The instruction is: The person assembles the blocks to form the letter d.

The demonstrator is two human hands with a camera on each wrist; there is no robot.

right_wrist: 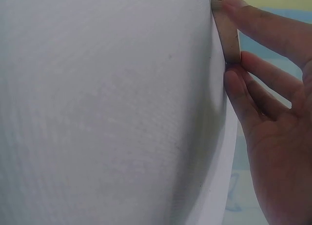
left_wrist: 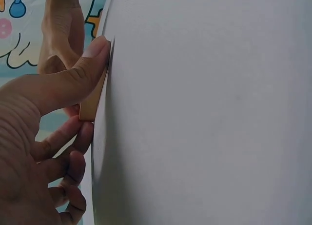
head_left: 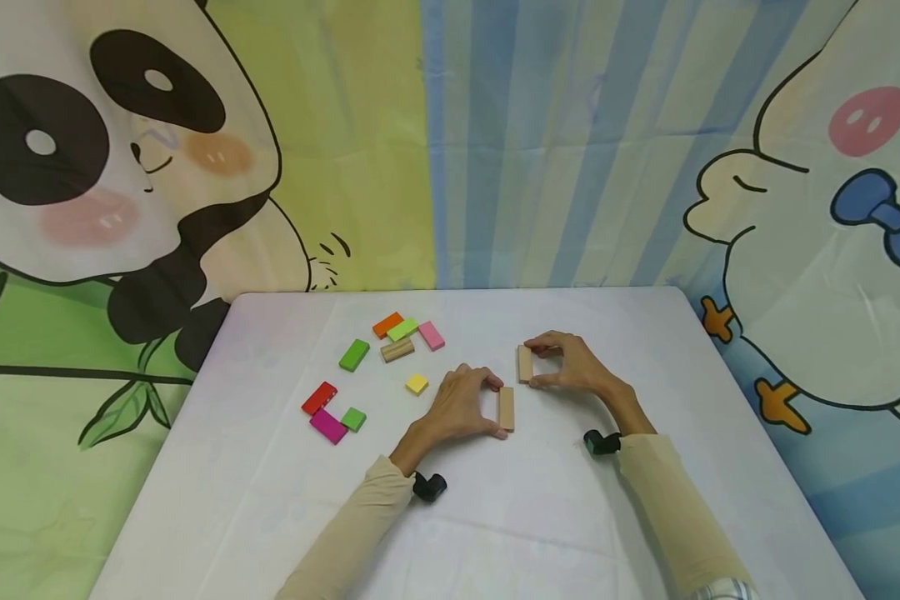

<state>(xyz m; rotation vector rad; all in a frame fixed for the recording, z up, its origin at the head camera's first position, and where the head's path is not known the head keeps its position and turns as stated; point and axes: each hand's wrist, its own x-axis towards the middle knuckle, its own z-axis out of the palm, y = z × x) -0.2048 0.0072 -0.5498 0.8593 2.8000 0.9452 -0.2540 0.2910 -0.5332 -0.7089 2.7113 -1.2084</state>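
And here's the left hand [head_left: 457, 404], pinching a plain wooden block [head_left: 506, 409] by its ends, thumb near, fingers far. Across from it, the right hand [head_left: 576, 364] has a second wooden block [head_left: 524, 364] likewise between thumb and fingers, farther off and slightly to the right. The two blocks sit just beside each other, corner towards corner, apart. End grips, so uneven pressure could twist either one; and with fingertips this close, one hand could well nudge the other's block. Flat or on edge? Hard to call from here; on edge, a knock could tip it. The white tablecloth [head_left: 540, 533] might ruck under a sliding block, too. Out left, the yellow block [head_left: 417, 384] lies nearest the left hand's knuckles, so a careless backward swing could scatter it, then the small green block [head_left: 354, 419] beyond.
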